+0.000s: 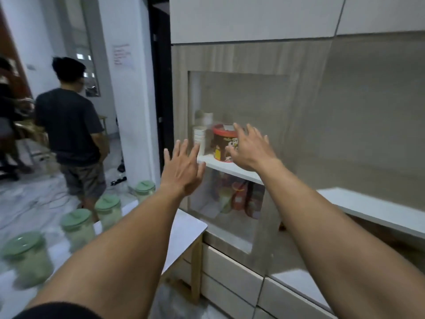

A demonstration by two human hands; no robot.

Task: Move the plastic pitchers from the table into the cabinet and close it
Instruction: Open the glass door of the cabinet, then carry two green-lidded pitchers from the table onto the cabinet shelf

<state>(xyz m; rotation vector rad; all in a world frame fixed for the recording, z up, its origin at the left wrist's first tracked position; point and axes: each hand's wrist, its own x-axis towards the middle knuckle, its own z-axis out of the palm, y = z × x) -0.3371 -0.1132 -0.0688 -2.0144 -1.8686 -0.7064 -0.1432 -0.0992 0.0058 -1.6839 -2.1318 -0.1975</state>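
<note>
Several clear plastic pitchers with green lids stand in a row on the white table (184, 229) at lower left, the nearest pitcher (27, 259) largest and the farthest pitcher (144, 191) by the pillar. Both my arms reach toward the wood-grain cabinet door (232, 58), which has a glass pane (239, 100). My left hand (182, 168) is open, fingers spread, at the door's left edge. My right hand (251, 147) is open in front of the pane, level with the white shelf (227, 166). Whether the hands touch the door is unclear.
Behind the glass sit a red-lidded tub (222, 146), stacked paper cups (199, 138) and packets on the lower shelf (239, 195). A person in a dark shirt (69, 125) stands at left on the marble floor. White drawers (230, 265) lie below; a white ledge (372, 206) runs right.
</note>
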